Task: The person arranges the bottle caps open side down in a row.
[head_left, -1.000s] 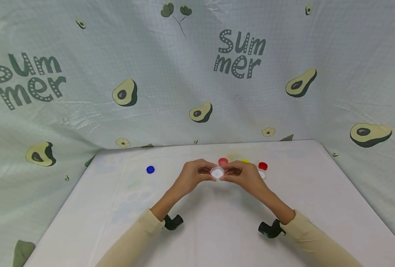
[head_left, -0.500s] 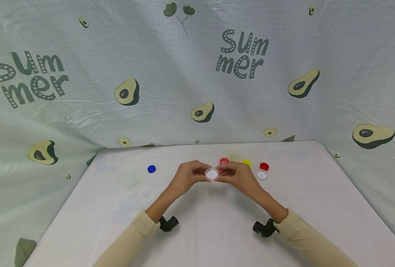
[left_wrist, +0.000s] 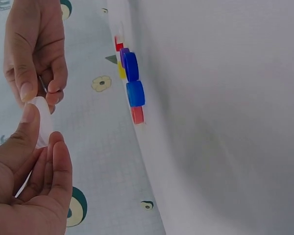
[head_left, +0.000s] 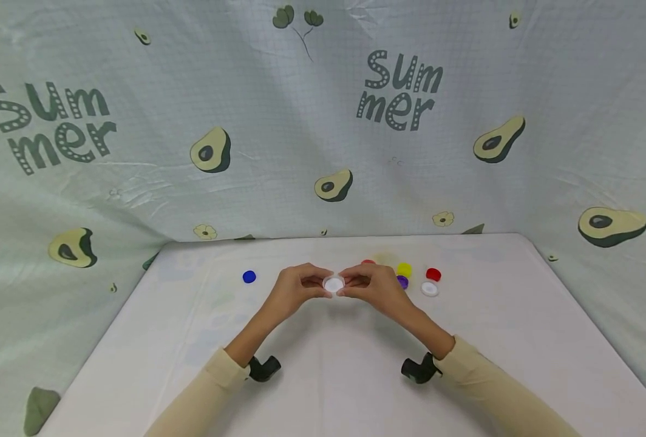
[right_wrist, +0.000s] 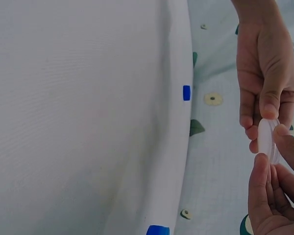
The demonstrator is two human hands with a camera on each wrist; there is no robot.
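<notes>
A white round bottle cap (head_left: 333,284) is held up over the table between both hands, its pale disc facing the head camera. My left hand (head_left: 298,285) pinches its left edge between thumb and fingers. On the opposite edge, my right hand (head_left: 374,286) grips it the same way. Seen edge-on in the right wrist view, the cap (right_wrist: 267,141) shows a ridged, partly translucent side. The left wrist view has both thumbs on one face of it, with the fingers behind.
Beyond my right hand lie a purple cap (head_left: 403,281), a yellow cap (head_left: 404,269), a red cap (head_left: 433,275) and a second white cap (head_left: 429,289). A coral cap (head_left: 368,262) is mostly hidden. One blue cap (head_left: 249,277) lies left. The left wrist view shows blue caps (left_wrist: 135,93).
Both hands have shifted left together with the white cap between them. The purple cap and the second white cap have come into sight beside my right hand, which now covers most of the coral cap.
</notes>
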